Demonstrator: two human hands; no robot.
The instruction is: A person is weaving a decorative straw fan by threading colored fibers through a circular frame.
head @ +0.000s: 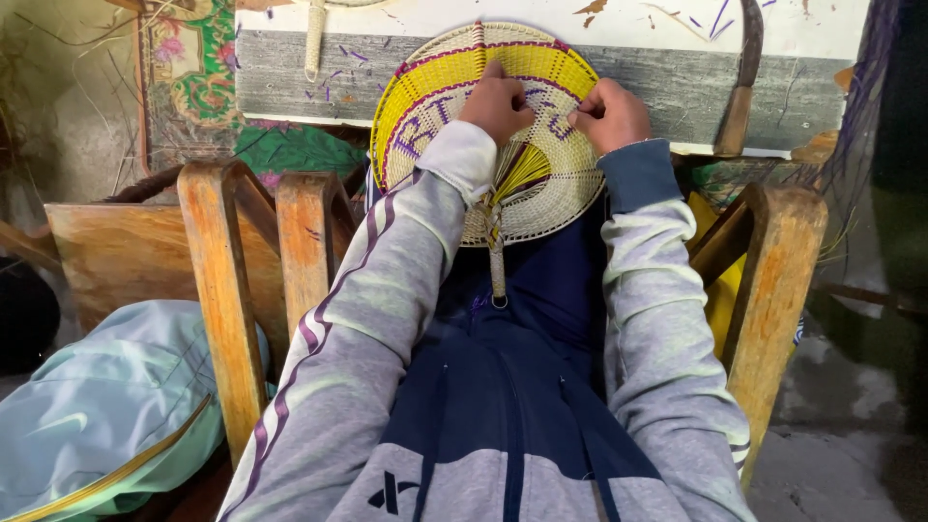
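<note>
Wooden chair arms [224,290], hands [551,111] on woven fan [541,188]

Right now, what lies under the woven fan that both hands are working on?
The woven fan overlaps a grey plank at its top and dark blue cloth below. The left hand and right hand rest on it; anything directly beneath is hidden.

1. You wear a zip-up hooded jacket, grey on the sleeves and shoulders, navy down the front.
2. Your left sleeve [387,280] carries purple and white stripes along its length.
3. Your right sleeve [657,319] ends in a navy cuff; the left cuff is grey.
4. A small dark logo sits low on the grey chest panel.
</note>
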